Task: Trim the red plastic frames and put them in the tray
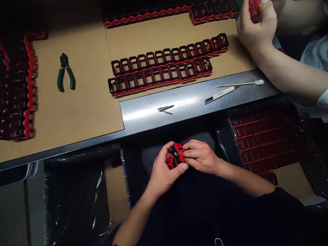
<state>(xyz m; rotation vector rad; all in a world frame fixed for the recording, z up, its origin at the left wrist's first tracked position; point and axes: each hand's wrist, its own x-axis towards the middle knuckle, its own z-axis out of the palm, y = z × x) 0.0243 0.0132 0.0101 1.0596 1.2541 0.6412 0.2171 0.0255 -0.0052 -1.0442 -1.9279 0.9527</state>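
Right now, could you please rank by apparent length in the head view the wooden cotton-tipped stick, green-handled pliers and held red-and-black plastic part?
1. Wooden cotton-tipped stick
2. Green-handled pliers
3. Red-and-black plastic part, partly hidden, so judged by its visible extent

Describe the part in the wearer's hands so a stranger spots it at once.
Find the metal bench edge, then look below it, near the picture's centre. There the wearer's left hand and right hand hold a small red-and-black part. Unlike the similar pieces in rows on the cardboard, it is between two hands.
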